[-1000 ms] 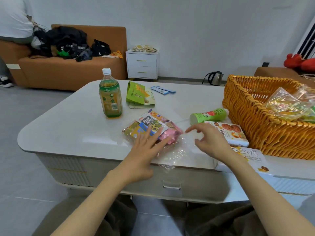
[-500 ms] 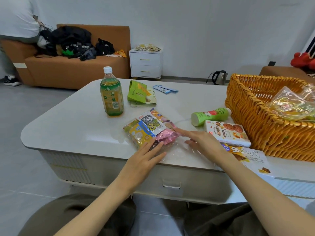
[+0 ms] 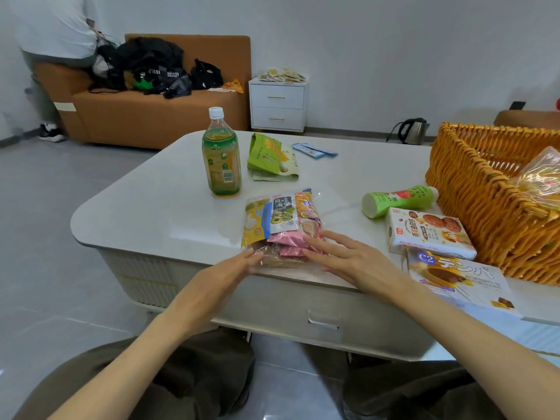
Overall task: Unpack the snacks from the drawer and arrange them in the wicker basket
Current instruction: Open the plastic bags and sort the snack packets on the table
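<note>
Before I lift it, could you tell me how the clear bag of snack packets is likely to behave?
The clear bag of snack packets is thin, crinkled film, so it will probably flop and sag. Its loose packets may shift toward one end. The glossy film could feel slippery.

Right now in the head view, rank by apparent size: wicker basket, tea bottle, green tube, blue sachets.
1. wicker basket, partly out of frame.
2. tea bottle.
3. green tube.
4. blue sachets, though farthest away.

Forearms (image 3: 169, 322) bare to frame edge; dark olive-brown trousers (image 3: 188, 386), creased.
</note>
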`<move>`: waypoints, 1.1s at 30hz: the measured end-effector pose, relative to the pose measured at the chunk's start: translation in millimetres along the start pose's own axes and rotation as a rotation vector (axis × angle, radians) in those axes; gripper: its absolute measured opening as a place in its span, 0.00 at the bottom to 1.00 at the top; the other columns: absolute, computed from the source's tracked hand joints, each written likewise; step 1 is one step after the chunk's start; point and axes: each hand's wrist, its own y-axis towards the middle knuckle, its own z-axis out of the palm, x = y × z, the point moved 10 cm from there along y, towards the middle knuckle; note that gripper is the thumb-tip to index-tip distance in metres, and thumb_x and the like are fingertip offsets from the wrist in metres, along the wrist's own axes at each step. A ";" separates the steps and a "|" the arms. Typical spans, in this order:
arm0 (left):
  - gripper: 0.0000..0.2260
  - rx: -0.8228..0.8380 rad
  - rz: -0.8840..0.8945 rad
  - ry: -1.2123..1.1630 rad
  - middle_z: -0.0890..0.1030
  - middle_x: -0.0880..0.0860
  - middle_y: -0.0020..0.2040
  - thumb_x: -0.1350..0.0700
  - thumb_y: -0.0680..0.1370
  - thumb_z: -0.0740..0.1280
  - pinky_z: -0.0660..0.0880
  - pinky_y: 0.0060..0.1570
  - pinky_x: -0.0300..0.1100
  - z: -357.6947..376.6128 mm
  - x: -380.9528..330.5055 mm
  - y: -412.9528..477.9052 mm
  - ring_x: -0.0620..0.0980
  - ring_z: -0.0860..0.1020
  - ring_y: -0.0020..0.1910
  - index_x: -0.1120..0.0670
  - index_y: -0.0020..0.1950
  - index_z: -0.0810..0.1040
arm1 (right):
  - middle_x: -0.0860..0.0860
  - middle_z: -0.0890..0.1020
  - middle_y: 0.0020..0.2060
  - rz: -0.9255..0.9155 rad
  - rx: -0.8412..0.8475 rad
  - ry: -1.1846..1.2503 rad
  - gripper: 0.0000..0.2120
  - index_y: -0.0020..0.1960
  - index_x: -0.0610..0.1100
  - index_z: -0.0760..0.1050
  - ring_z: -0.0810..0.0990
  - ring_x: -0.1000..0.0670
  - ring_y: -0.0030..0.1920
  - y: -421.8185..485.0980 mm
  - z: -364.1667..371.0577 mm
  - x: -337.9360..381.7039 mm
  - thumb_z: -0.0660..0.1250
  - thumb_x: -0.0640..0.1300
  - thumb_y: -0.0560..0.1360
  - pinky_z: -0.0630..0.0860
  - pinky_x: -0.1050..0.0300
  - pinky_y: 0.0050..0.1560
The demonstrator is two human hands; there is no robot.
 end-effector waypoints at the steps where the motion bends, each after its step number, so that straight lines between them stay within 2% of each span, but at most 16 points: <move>1: 0.19 -0.006 -0.031 -0.064 0.71 0.45 0.70 0.52 0.80 0.61 0.64 0.69 0.36 -3.7 4.3 -1.7 0.47 0.66 0.73 0.62 0.67 0.73 | 0.57 0.67 0.73 0.042 0.009 0.096 0.20 0.72 0.52 0.69 0.66 0.50 0.73 -0.3 2.3 -1.1 0.52 0.52 0.82 0.74 0.54 0.64; 2: 0.13 0.000 -0.051 -0.128 0.74 0.42 0.67 0.55 0.81 0.62 0.66 0.67 0.33 -5.8 7.7 -4.4 0.43 0.68 0.71 0.63 0.59 0.77 | 0.60 0.66 0.73 0.095 0.033 0.209 0.20 0.71 0.53 0.70 0.63 0.52 0.74 -1.3 5.4 -3.3 0.52 0.54 0.82 0.70 0.57 0.68; 4: 0.05 -0.043 -0.123 -0.229 0.79 0.39 0.61 0.57 0.81 0.63 0.70 0.61 0.30 -10.1 17.1 -5.2 0.37 0.72 0.66 0.57 0.48 0.76 | 0.64 0.63 0.73 0.208 0.102 0.467 0.18 0.69 0.55 0.72 0.57 0.57 0.76 -4.9 13.1 -7.1 0.54 0.53 0.82 0.60 0.61 0.73; 7: 0.05 -0.115 -0.313 -0.547 0.84 0.41 0.49 0.57 0.79 0.66 0.72 0.47 0.30 -20.4 33.3 -1.6 0.41 0.81 0.53 0.47 0.46 0.78 | 0.64 0.69 0.70 0.396 0.092 0.824 0.15 0.63 0.52 0.78 0.58 0.60 0.75 -8.5 11.8 -15.4 0.60 0.49 0.80 0.57 0.64 0.73; 9: 0.06 -0.108 -0.430 -0.694 0.85 0.42 0.43 0.57 0.78 0.67 0.69 0.39 0.30 -17.2 40.0 3.5 0.39 0.80 0.41 0.46 0.45 0.80 | 0.59 0.71 0.69 0.478 0.082 0.959 0.13 0.60 0.48 0.81 0.61 0.61 0.74 -9.4 11.6 -19.5 0.61 0.45 0.80 0.58 0.66 0.72; 11: 0.05 -0.135 -0.499 -0.805 0.85 0.44 0.41 0.59 0.77 0.69 0.72 0.41 0.30 -14.0 42.7 5.3 0.38 0.81 0.42 0.50 0.44 0.82 | 0.57 0.74 0.68 0.532 0.076 1.023 0.12 0.58 0.45 0.82 0.64 0.61 0.72 -10.2 13.7 -21.7 0.62 0.42 0.80 0.60 0.67 0.71; 13: 0.05 -0.174 -0.587 -0.883 0.86 0.47 0.40 0.61 0.76 0.70 0.76 0.47 0.33 -10.3 47.8 5.2 0.42 0.83 0.44 0.53 0.43 0.84 | 0.56 0.77 0.64 0.627 0.020 1.093 0.11 0.55 0.43 0.83 0.68 0.61 0.70 -12.4 14.5 -27.7 0.64 0.41 0.79 0.62 0.67 0.70; 15: 0.06 -0.209 -0.680 -0.915 0.85 0.47 0.37 0.60 0.75 0.71 0.76 0.49 0.33 -6.5 52.3 4.1 0.42 0.83 0.43 0.51 0.40 0.84 | 0.55 0.81 0.60 0.751 -0.055 1.186 0.09 0.53 0.41 0.84 0.72 0.61 0.67 -16.0 17.1 -33.7 0.66 0.40 0.77 0.65 0.67 0.68; 17: 0.05 -0.216 -0.766 -0.953 0.85 0.47 0.37 0.58 0.74 0.73 0.76 0.50 0.33 0.2 56.4 1.8 0.40 0.83 0.43 0.49 0.40 0.84 | 0.54 0.83 0.56 0.881 -0.132 1.264 0.07 0.50 0.41 0.85 0.76 0.59 0.63 -21.0 21.2 -37.1 0.69 0.41 0.75 0.69 0.63 0.67; 19: 0.01 -0.221 -0.844 -0.986 0.85 0.48 0.37 0.56 0.73 0.74 0.76 0.50 0.35 5.9 59.7 -1.8 0.41 0.83 0.44 0.50 0.41 0.85 | 0.53 0.85 0.50 1.029 -0.225 1.301 0.06 0.45 0.44 0.86 0.81 0.58 0.56 -30.1 24.3 -40.7 0.75 0.44 0.70 0.73 0.54 0.65; 21: 0.01 -0.232 -0.907 -1.002 0.85 0.48 0.37 0.56 0.71 0.75 0.75 0.47 0.35 10.8 62.5 -6.3 0.40 0.83 0.42 0.51 0.41 0.85 | 0.51 0.86 0.45 1.158 -0.285 1.291 0.13 0.43 0.45 0.86 0.83 0.54 0.50 -40.7 27.5 -44.6 0.79 0.50 0.61 0.76 0.51 0.62; 23: 0.02 -0.232 -0.956 -0.995 0.85 0.48 0.37 0.55 0.70 0.76 0.76 0.47 0.37 14.0 64.2 -9.3 0.40 0.83 0.41 0.51 0.41 0.86 | 0.47 0.86 0.43 1.248 -0.304 1.307 0.16 0.43 0.41 0.86 0.84 0.50 0.49 -48.1 34.2 -46.8 0.80 0.49 0.60 0.78 0.50 0.60; 25: 0.04 -0.234 -1.012 -1.015 0.85 0.49 0.38 0.55 0.68 0.78 0.79 0.49 0.43 18.2 66.3 -11.6 0.45 0.83 0.43 0.52 0.41 0.86 | 0.42 0.86 0.43 1.318 -0.298 1.363 0.20 0.43 0.36 0.85 0.84 0.48 0.48 -50.3 40.7 -46.9 0.82 0.48 0.57 0.79 0.48 0.59; 29: 0.06 -0.270 -1.100 -1.076 0.85 0.52 0.38 0.56 0.66 0.79 0.81 0.48 0.47 21.3 65.2 -15.3 0.50 0.84 0.44 0.55 0.41 0.86 | 0.38 0.83 0.43 1.425 -0.279 1.463 0.34 0.44 0.29 0.82 0.82 0.48 0.42 -49.7 48.5 -44.7 0.82 0.49 0.44 0.81 0.53 0.53; 31: 0.07 -0.304 -1.118 -1.032 0.85 0.52 0.36 0.56 0.65 0.80 0.82 0.46 0.46 17.4 63.6 -17.6 0.51 0.84 0.42 0.55 0.39 0.86 | 0.38 0.83 0.43 1.442 -0.326 1.466 0.34 0.47 0.28 0.79 0.83 0.47 0.42 -49.6 45.9 -45.0 0.83 0.44 0.47 0.83 0.54 0.48; 33: 0.09 -0.348 -1.134 -1.013 0.85 0.53 0.37 0.57 0.64 0.81 0.82 0.44 0.46 14.7 63.7 -20.2 0.52 0.84 0.42 0.55 0.40 0.85 | 0.40 0.83 0.44 1.466 -0.427 1.453 0.33 0.54 0.34 0.69 0.83 0.45 0.43 -53.3 42.7 -47.9 0.83 0.36 0.55 0.83 0.51 0.47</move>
